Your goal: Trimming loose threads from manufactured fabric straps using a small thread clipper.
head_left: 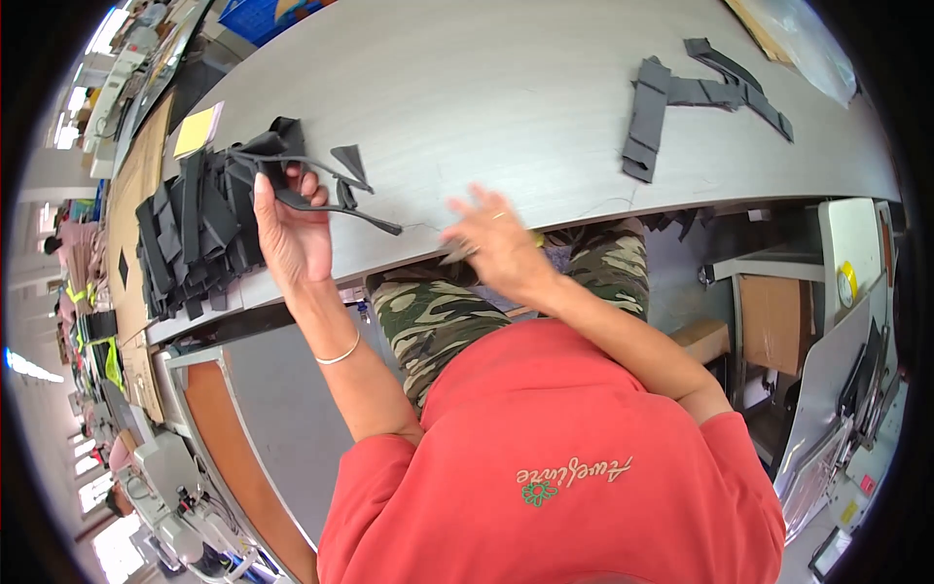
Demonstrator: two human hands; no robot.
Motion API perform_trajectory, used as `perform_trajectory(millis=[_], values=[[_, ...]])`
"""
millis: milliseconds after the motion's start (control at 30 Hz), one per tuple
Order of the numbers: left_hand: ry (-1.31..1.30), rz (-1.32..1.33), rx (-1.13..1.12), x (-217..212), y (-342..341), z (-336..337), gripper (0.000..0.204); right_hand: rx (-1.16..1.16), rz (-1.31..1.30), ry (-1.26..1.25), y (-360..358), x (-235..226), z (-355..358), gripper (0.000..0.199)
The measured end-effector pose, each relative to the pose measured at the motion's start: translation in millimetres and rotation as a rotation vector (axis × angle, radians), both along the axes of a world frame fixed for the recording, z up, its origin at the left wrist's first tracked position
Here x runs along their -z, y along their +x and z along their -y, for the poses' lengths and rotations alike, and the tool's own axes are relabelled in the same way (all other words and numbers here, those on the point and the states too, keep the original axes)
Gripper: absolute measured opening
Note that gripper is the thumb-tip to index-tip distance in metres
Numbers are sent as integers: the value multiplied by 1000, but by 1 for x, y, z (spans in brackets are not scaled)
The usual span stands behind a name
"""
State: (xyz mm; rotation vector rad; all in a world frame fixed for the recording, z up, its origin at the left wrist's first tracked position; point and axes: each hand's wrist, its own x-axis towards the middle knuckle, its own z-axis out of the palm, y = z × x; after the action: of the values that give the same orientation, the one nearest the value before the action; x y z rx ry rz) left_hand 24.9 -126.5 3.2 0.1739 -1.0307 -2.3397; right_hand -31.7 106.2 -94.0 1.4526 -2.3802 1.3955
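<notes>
My left hand [297, 229] is closed on a dark grey fabric strip [365, 216], gripped between thumb and fingers above the table. Its narrow ends dangle to the right of the fingers. Just beyond and left of that hand lies a heap of similar dark fabric strips [199, 229]. My right hand [496, 243], smeared by motion, is over the table's near edge with some fingers stretched out. A small pointed metal tool, apparently thread snips [455, 255], sticks out below its fingers. The right hand is apart from the fabric.
Several dark strips [647, 122] lie at the right of the grey table [467, 107]. A yellow paper pad [197, 131] rests beside the heap. Far left stands a blue crate [255, 18]; a clear plastic bag [808, 44] is far right. Below the table's right side is a cardboard box [773, 321].
</notes>
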Motion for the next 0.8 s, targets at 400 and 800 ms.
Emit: perform_trajectory(millis=[400, 800], values=[[-759, 497, -670, -17, 60, 63, 76, -71, 783, -56, -37, -36, -33, 28], [-1663, 1850, -680, 1, 45, 281, 61, 319, 359, -27, -78, -7, -52, 23]])
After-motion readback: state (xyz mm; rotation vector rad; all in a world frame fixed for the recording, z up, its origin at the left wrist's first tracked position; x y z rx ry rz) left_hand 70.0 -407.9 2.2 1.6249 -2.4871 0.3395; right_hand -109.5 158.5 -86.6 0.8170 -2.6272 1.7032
